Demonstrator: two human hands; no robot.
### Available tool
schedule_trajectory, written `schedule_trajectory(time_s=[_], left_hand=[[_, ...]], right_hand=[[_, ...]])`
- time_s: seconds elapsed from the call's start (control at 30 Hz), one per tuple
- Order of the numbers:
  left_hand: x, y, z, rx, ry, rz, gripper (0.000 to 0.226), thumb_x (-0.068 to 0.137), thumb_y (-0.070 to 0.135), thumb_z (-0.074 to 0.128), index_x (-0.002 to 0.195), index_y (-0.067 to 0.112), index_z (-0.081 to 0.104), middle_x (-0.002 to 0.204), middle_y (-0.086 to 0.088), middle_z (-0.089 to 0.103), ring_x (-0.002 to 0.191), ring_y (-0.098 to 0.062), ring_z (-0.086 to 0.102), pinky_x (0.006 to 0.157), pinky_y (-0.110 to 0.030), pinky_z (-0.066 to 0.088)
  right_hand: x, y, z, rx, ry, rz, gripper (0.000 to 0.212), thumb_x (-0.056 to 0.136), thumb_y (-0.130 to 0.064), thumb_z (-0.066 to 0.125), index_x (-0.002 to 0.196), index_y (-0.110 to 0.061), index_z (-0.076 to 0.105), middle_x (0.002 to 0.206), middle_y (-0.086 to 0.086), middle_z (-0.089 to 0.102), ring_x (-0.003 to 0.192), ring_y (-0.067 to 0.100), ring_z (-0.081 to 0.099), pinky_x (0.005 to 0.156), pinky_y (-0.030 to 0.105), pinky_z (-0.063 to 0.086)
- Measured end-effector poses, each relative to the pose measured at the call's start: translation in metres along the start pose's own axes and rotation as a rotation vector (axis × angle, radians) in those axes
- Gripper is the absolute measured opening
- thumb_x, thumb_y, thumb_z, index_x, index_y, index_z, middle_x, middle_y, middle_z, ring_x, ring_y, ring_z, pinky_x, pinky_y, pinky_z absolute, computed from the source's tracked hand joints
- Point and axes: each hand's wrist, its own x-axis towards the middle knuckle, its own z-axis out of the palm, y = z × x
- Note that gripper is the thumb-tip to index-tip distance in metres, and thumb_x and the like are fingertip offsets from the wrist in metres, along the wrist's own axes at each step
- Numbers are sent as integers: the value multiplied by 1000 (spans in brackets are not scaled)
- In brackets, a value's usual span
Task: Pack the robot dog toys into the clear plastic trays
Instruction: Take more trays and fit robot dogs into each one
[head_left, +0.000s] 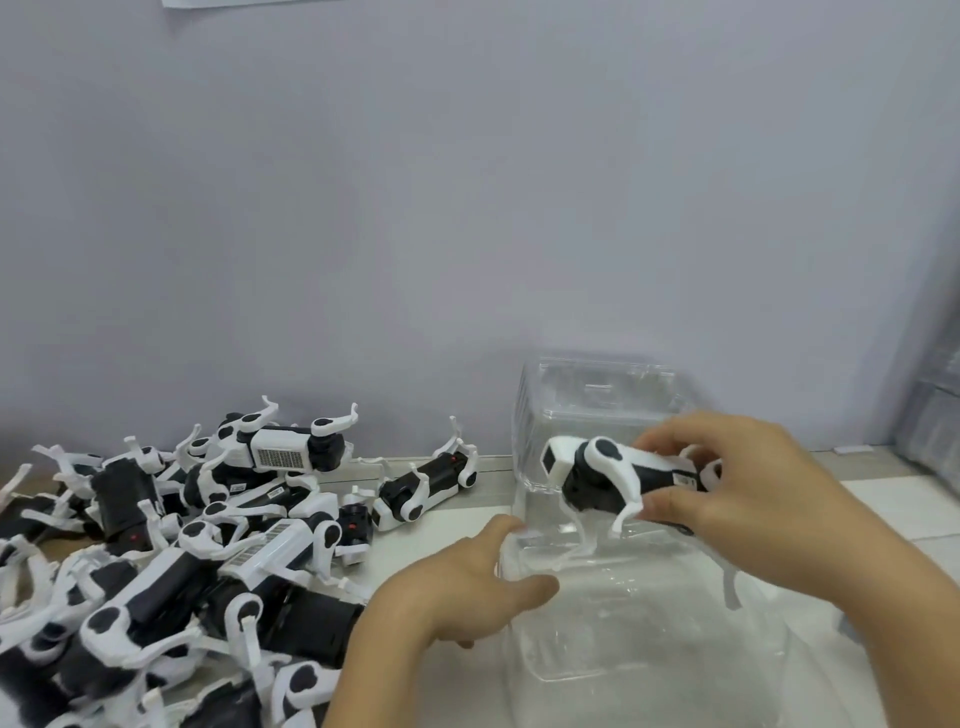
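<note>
Holding one robot dog toy in the right hand, fingers and thumb curled round its rear half, head end pointing toward 9 o'clock, long axis running 9 to 3, legs hanging down. Hovering just above the clear plastic tray, which lies open on the surface at 6 o'clock of the toy, hinged lid standing up behind at 12 o'clock. Steadying the tray's near-left rim with the left hand, thumb and fingers pinching the edge. Lying well apart at 9 o'clock, heap of unpacked robot dogs. Judged next: straight descent, legs first, right hand nearer.
</note>
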Motion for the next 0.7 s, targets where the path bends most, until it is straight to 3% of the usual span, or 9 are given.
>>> schedule_trajectory(time_s=[0.1, 0.17, 0.27, 0.33, 0.4, 0.6, 0.7], left_hand=[[4, -8, -3, -47, 19, 26, 51, 87, 63, 56, 131, 44, 39, 114, 1, 59, 78, -17, 65, 90, -36, 57], [6, -12, -5, -82, 14, 32, 46, 91, 59, 53, 131, 40, 40, 113, -2, 62, 75, -14, 66, 83, -28, 58], [4, -15, -7, -141, 2, 20, 38, 100, 50, 40, 135, 35, 37, 105, 4, 60, 64, -9, 66, 72, -15, 56], [2, -15, -7, -220, -13, 8, 33, 103, 43, 34, 133, 32, 42, 113, -1, 63, 71, -14, 68, 81, -26, 59], [2, -14, -6, -290, -18, 3, 33, 104, 34, 31, 130, 27, 49, 122, -8, 61, 79, -18, 67, 81, -38, 61], [3, -14, -7, -349, 12, -52, 23, 103, 26, 30, 118, 24, 48, 124, -13, 57, 78, -22, 65, 78, -41, 61], [5, -16, -9, -366, 33, -65, 32, 102, 23, 29, 127, 25, 49, 113, -15, 61, 76, -25, 65, 77, -40, 62]], right_hand=[[3, 6, 13, -121, -74, 29, 23, 75, -25, 84, 81, -40, 69, 82, -15, 62, 68, 1, 58, 60, 16, 45], [5, 6, 22, -209, -128, 38, 24, 75, -26, 83, 86, -40, 67, 92, -19, 59, 80, 0, 55, 71, 22, 44], [7, 5, 33, -220, -189, 26, 27, 74, -27, 84, 87, -41, 65, 94, -22, 56, 85, -2, 52, 73, 23, 42], [7, 2, 40, -178, -202, 6, 26, 75, -29, 83, 88, -41, 65, 96, -22, 57, 86, -2, 53, 73, 22, 43], [7, 0, 47, -146, -199, -2, 25, 77, -30, 82, 90, -41, 63, 99, -21, 58, 88, -1, 54, 75, 24, 45], [7, 0, 41, -62, -197, 1, 24, 74, -28, 84, 84, -40, 66, 85, -19, 63, 72, 6, 62, 65, 24, 51], [6, -4, 38, 22, -224, 1, 22, 75, -27, 84, 85, -36, 67, 83, -23, 65, 64, 7, 66, 59, 21, 52]])
